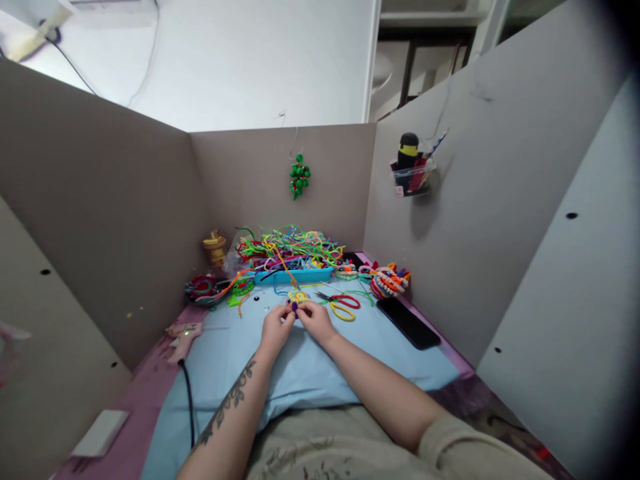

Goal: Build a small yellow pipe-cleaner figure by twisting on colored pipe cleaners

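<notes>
Your left hand [277,327] and right hand [316,321] meet mid-table, fingertips pinching a small purple piece [295,307] between them; both grasping, thumbs and fingers close together, exact finger contact too small to tell. Purple piece sits in front of you over the blue sheet [225,383], right by a yellow round piece [300,296] just beyond your fingertips; whether the two are joined, can't tell. Scissors [345,308] with red and yellow handles lie just right of your right hand, blades apart. Black phone [409,323] farther right, lying flat, near a multicoloured striped piece [387,282]. Beyond your hands, blue tray [295,276] heaped with coloured fuzzy stems [295,245]. Green piece [243,287] left of the tray. Pink glue gun [185,339] at your left, small green light showing, black cord running toward you. Green ornament [300,177] hangs on the back panel.
</notes>
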Tool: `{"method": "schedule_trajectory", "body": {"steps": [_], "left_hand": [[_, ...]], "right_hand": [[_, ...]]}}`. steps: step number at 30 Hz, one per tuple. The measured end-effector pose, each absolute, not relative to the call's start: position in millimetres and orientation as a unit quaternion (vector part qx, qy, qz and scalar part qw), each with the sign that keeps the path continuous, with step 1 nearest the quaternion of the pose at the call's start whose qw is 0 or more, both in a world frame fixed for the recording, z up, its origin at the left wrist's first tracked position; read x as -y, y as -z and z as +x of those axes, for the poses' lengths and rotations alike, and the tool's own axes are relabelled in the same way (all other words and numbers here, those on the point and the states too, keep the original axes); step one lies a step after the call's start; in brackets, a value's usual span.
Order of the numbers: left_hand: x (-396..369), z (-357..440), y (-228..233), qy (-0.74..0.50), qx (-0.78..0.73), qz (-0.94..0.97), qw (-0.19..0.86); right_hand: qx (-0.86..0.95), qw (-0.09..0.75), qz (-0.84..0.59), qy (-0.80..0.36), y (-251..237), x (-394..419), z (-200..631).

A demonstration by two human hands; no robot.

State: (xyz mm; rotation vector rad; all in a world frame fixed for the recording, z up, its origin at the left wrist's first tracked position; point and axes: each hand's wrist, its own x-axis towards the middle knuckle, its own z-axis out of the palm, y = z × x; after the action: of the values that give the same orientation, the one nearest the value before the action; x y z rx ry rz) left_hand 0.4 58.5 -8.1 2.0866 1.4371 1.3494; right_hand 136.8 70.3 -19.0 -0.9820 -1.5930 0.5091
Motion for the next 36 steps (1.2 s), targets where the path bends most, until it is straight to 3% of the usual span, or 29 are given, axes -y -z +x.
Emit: {"method": "schedule_trajectory", "body": {"steps": [36], "left_hand": [[-54,1,10,-0.447,-0.504,0.730,0.115]], "right_hand": [[0.661,0.555,-0.418,-0.283,17,-68,138]]}}
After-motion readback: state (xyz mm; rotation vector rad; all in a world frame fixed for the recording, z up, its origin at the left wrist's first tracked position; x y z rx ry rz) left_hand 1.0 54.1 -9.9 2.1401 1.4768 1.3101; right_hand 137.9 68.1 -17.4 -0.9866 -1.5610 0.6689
